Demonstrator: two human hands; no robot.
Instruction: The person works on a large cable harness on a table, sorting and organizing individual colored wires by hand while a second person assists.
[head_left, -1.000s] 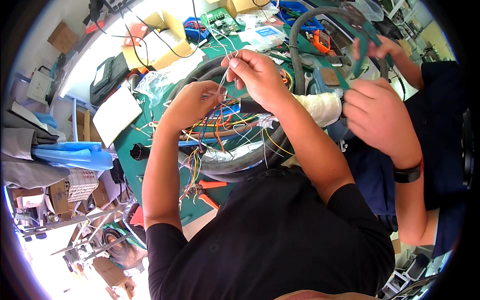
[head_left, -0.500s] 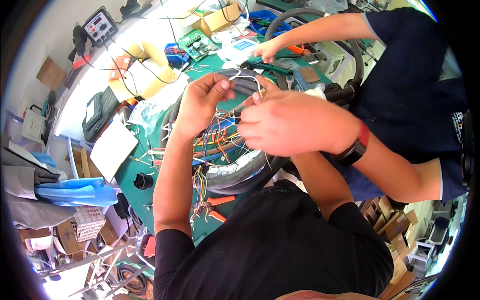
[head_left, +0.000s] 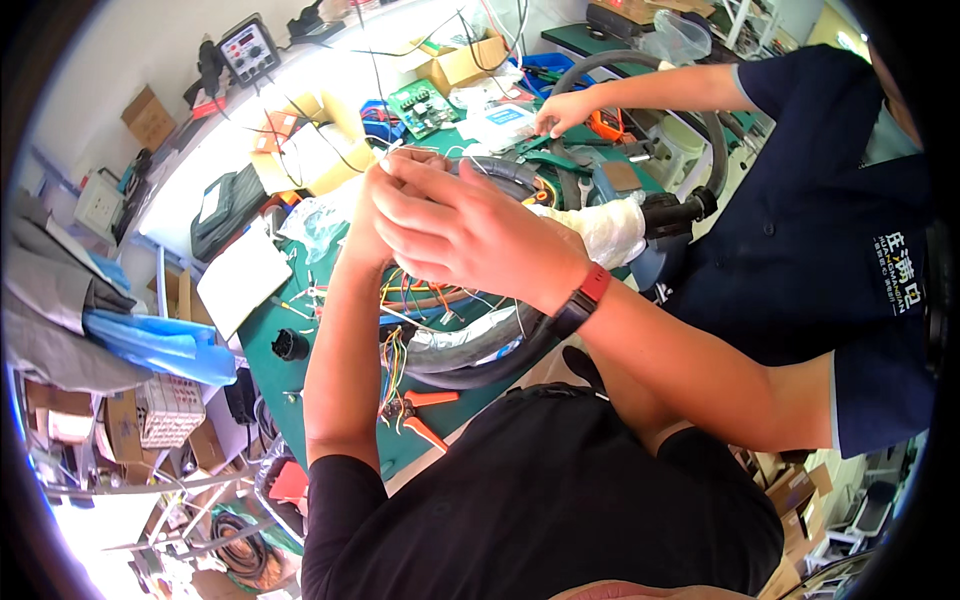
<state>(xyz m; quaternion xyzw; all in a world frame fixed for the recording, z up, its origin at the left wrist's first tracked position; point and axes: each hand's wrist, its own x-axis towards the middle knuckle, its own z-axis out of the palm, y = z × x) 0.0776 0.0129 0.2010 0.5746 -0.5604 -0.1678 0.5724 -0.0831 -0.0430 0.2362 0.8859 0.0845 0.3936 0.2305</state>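
My left hand (head_left: 366, 238) is raised over the workbench, its fingers mostly covered by a co-worker's hand (head_left: 450, 215) with a red and black wristband. Whether it grips anything is hidden. A thin white wire (head_left: 474, 151) shows beyond these hands. My right forearm (head_left: 632, 405) passes under the co-worker's arm, and the hand at its end is out of sight. Below, a bundle of coloured wires (head_left: 398, 355) spills from a coiled thick black cable (head_left: 450, 378). Orange-handled pliers (head_left: 425, 420) lie by the near edge.
The co-worker's other hand (head_left: 565, 112) rests among tools at the far right of the green bench. A green circuit board (head_left: 422, 107), an open cardboard box (head_left: 470, 65) and a white sheet (head_left: 245, 280) lie around. A black round connector (head_left: 290, 344) stands at left.
The co-worker's banded hand has moved left and now covers my left hand's fingers. My left hand previously pinched a white wire in plain sight. The whole view has shifted slightly.
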